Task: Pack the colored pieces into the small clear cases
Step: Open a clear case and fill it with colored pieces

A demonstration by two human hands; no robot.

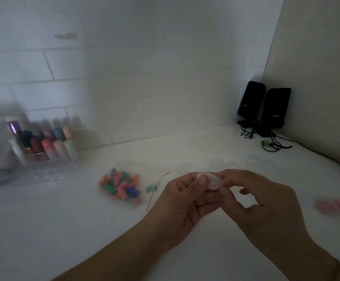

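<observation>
- Clear plastic case point(210, 181): small, rounded, held above the counter between both hands; its long axis runs roughly left to right, one end toward each hand. Whether it is open or closed cannot be told through the blur.
- Left hand point(182, 201): fingers curled, thumb tip pressed on the near left face of the case, forefinger behind it; a pinch grip.
- Right hand point(252, 197): thumb and forefinger pinch the right end of the case; the other fingers hang loosely curled below, holding nothing.
- Governing relation: the colored pieces point(120, 184) lie to the left of the case and a little farther from the person, so the left hand is the nearer one; judged, one hand must let go of the case to fetch a piece.
- Bag point(133, 201): clear, with a red strip at its mouth, flat on the counter point(63, 220), mouth facing the hands; the pieces sit inside it, none yet visibly in the case.
- Further clear cases point(254, 159): faint shapes in a row beyond the hands, near but apart from them.
- Pink discs point(336, 206): blurred, on the counter at right.
- Bottle organizer point(43, 147): far left.
- Black speakers point(264, 106): in the far corner.
</observation>
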